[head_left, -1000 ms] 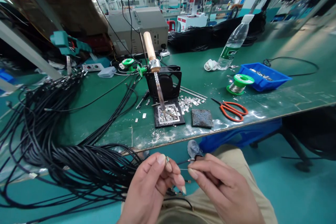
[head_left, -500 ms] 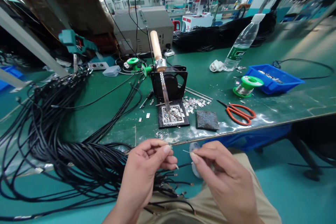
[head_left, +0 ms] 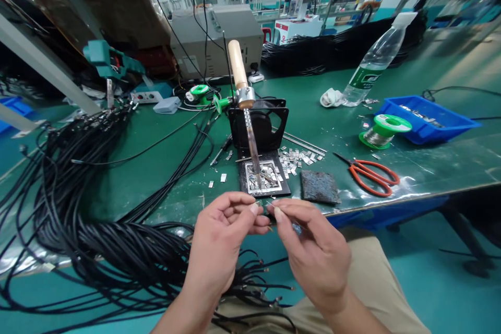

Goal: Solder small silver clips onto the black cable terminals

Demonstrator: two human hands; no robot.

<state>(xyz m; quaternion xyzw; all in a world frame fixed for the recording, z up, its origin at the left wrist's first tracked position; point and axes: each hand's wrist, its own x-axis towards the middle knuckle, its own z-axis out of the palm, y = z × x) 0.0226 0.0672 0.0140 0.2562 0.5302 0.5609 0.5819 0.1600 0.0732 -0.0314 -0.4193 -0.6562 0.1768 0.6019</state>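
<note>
My left hand is closed in a pinch above the bench's front edge, on a small thing too hidden to name. Facing it, my right hand pinches a thin pale wire, whose end points at the left fingertips. Only a small gap separates the two hands. Just beyond them, a soldering iron with a wooden handle leans tip-down over a black plate bearing small metal pieces. Below and left of my hands hangs a thick bundle of black cables, their ends near my lap.
A black fan stands behind the iron. Small metal tabs, a dark sponge pad and orange-handled scissors lie to the right. Farther right are a solder spool, a blue bin and a tilted bottle.
My right hand has moved left and slightly up, bringing the wire's end close to my left fingertips. My left hand has risen a little. The view has shifted slightly.
</note>
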